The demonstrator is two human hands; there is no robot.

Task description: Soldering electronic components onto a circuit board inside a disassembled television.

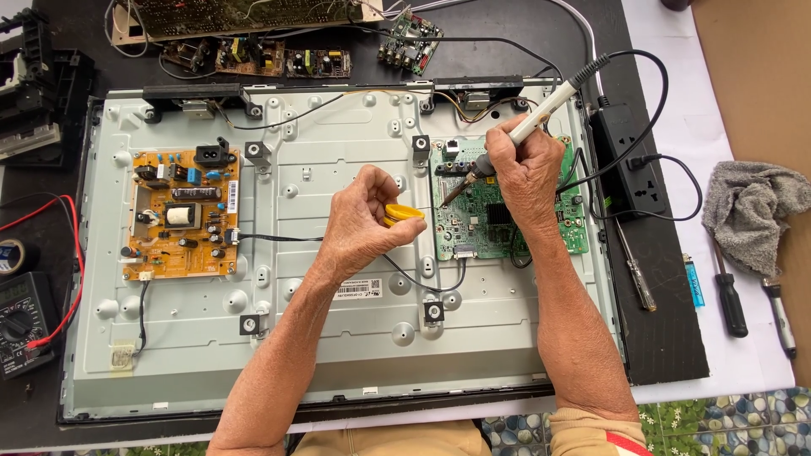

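A flat screen set lies face down, its grey metal back panel [338, 338] open to view. My right hand [528, 165] grips a white-handled soldering iron [541, 111], whose tip rests on the left part of the green circuit board [473, 224]. My left hand [359, 221] is closed around a small yellow round tin [404, 214], held just left of the green board. An orange power board [184, 213] is mounted at the panel's left side.
A black power strip [629, 160] lies right of the panel, with screwdrivers [728, 295], a blue lighter [693, 281] and a grey rag [748, 207] beyond. A multimeter [21, 325] with a red lead sits far left. Loose circuit boards [279, 59] lie at the top.
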